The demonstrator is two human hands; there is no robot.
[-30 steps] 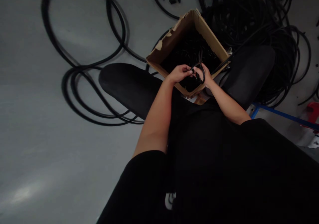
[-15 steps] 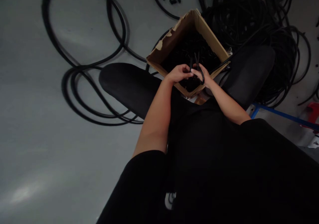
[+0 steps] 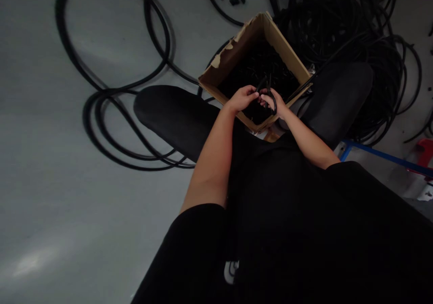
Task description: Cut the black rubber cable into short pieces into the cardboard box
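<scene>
Over the near part of a cardboard box (image 3: 287, 47), my right hand (image 3: 278, 104) is closed round black-handled scissors (image 3: 273, 105), whose blades point away from me. My left hand (image 3: 241, 99) pinches a short piece of black rubber strip (image 3: 260, 84) just left of the blades. The fingertips of both hands nearly meet; whether they touch I cannot tell. Inside the box lies a heap of small black pieces (image 3: 260, 62), too dark to make out singly.
Long black hose or cable (image 3: 111, 89) loops across the grey floor on the left. A large tangled pile of it (image 3: 324, 20) lies at the upper right. Small black pieces (image 3: 234, 1) rest beyond the box. A blue frame edge (image 3: 382, 152) and a red object (image 3: 424, 153) are at the right.
The black strip in my left hand has tilted over to the right, towards the blades. The scissors have turned slightly, and their blades now look closer together. The box has stayed put.
</scene>
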